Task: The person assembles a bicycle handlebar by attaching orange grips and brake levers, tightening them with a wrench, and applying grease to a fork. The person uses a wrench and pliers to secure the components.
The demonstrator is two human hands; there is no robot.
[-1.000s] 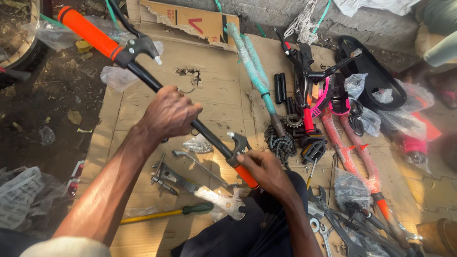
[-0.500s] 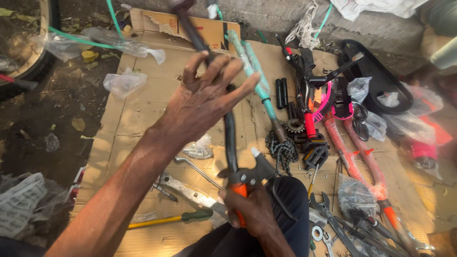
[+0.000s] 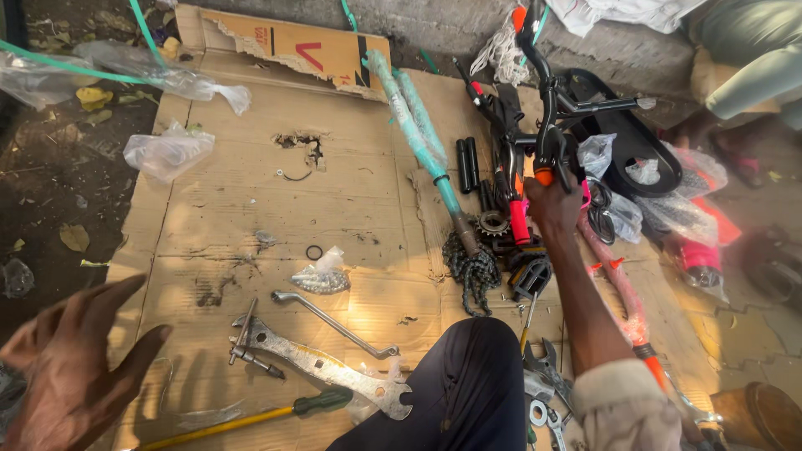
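We see our right hand gripping the black handlebar by its orange end, holding it upright over the bike parts. Our left hand hangs open and empty at the lower left, above the cardboard. Near it lie a flat spanner, a bent wrench and a screwdriver. A chain lies beside the teal fork. Our knee shows at the bottom.

The black handlebar with its orange grip end is standing nearly upright over the heap of bicycle parts, its lower orange grip being clasped from below.
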